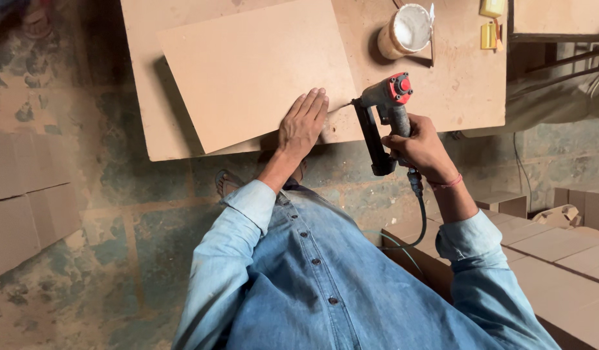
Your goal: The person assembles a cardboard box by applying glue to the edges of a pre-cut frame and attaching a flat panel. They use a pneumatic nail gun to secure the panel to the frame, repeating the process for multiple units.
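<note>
A brown fibreboard bench [455, 84] is seen from above, set over a worn, stained concrete floor [85, 259], with stacks of cut boards [558, 253] at the right. A loose board panel [247, 71] is laid askew on the bench, and a white-filled pot [406, 29] is stood behind it. The left hand [302, 123] is pressed flat, fingers straight, on the panel's near corner. The nail gun [387, 110] is clasped by the right hand [419, 146], its grip closed round the handle, nose set against the panel's edge.

grey nail gun [385, 110], red-capped, nose against flat brown board [247, 71]
</note>
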`<move>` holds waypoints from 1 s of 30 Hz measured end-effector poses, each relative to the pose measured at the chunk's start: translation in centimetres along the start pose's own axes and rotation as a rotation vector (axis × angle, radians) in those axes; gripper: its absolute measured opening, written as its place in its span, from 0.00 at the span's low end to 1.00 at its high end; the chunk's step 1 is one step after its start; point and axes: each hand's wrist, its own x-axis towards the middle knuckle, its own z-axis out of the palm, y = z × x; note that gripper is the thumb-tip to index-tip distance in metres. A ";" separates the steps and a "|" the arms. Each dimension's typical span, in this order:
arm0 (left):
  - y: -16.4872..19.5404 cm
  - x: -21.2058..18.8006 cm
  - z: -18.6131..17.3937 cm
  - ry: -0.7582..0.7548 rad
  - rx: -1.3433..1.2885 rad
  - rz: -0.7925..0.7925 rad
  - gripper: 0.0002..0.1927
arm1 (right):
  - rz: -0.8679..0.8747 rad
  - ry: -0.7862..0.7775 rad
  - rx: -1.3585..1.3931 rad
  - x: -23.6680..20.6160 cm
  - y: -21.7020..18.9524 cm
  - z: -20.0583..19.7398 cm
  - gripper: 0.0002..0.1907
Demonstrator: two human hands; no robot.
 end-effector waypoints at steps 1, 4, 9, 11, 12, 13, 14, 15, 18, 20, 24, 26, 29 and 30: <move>-0.1 -0.1 -0.1 -0.010 0.002 0.003 0.22 | 0.027 0.001 0.015 -0.3 -0.2 0.2 0.11; -1.2 -0.7 -1.1 -0.041 0.112 -0.007 0.20 | 0.046 -0.015 0.049 -0.9 -1.2 1.4 0.10; -4.0 -4.1 -5.0 0.002 -0.018 -0.031 0.16 | 0.078 -0.065 0.035 -1.3 -2.3 4.9 0.10; -4.4 -4.4 -5.7 0.007 -0.024 -0.034 0.16 | 0.038 -0.076 -0.013 -1.3 -2.5 5.9 0.12; -4.3 -4.3 -5.9 0.006 -0.015 -0.033 0.16 | 0.018 -0.081 -0.037 -1.3 -2.6 6.2 0.13; -4.3 -4.2 -6.0 0.005 -0.006 -0.033 0.17 | -0.009 -0.083 -0.044 -1.3 -2.6 6.5 0.11; -4.3 -4.1 -6.1 0.009 -0.009 -0.029 0.17 | -0.035 -0.085 -0.051 -1.3 -2.6 6.7 0.10; -4.3 -4.1 -6.0 0.011 -0.013 -0.025 0.17 | -0.060 -0.086 -0.058 -1.3 -2.6 6.9 0.09; -4.4 -4.1 -5.8 0.013 -0.020 -0.010 0.18 | -0.020 -0.050 -0.095 -1.5 -2.5 7.2 0.07; -4.5 -4.3 -5.5 0.013 -0.025 -0.012 0.18 | -0.006 -0.036 -0.091 -1.8 -2.5 7.4 0.08; -4.6 -4.5 -4.7 0.010 -0.033 -0.013 0.18 | 0.017 -0.011 -0.057 -2.3 -2.8 8.0 0.07; -4.6 -4.6 -4.3 0.006 -0.031 -0.002 0.18 | 0.022 0.006 -0.050 -2.5 -2.9 8.2 0.08; -4.6 -4.7 -4.0 -0.004 -0.029 0.001 0.18 | 0.047 0.018 -0.042 -2.7 -3.1 8.4 0.10; -4.7 -4.7 -3.9 -0.005 -0.032 0.000 0.18 | 0.057 0.020 -0.040 -2.7 -3.2 8.5 0.10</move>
